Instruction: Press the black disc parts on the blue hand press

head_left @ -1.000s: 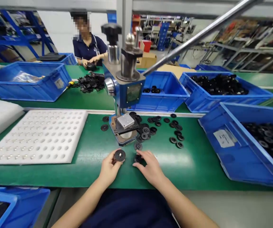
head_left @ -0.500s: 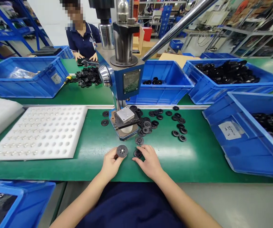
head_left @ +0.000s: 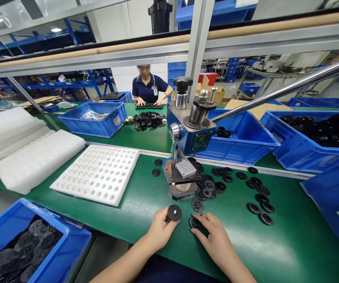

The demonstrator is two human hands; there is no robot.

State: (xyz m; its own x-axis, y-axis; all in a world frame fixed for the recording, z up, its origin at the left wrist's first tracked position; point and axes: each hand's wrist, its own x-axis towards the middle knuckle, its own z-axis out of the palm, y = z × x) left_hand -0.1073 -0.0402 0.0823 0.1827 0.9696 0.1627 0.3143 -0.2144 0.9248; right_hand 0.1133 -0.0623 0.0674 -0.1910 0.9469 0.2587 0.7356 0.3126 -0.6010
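Note:
My left hand [head_left: 159,231] pinches a round black plastic disc [head_left: 174,214] by its edge, its flat face with a small shiny metal centre turned up towards me. To its right, my right hand [head_left: 216,238] has thumb and fingertips closed around the rim of a smaller ridged black wheel [head_left: 193,223], low over the green table. Just beyond both hands lies a loose black disc [head_left: 197,205]. Behind it stands a blue hand press [head_left: 183,131] with a silver metal block [head_left: 185,168] on its base. More black wheels [head_left: 207,192] crowd the base's right side.
A white foam tray [head_left: 121,167] holding small clear-and-metal parts lies left of the press. Blue bins [head_left: 98,129] stand along the back, and one with black discs [head_left: 65,236] sits at lower left. The press lever [head_left: 287,88] reaches up right. A co-worker [head_left: 148,86] sits opposite.
My view has swung left and upward, so the scene sits further right and lower, with an overhead rail showing. Both hands keep their discs in nearly the same places.

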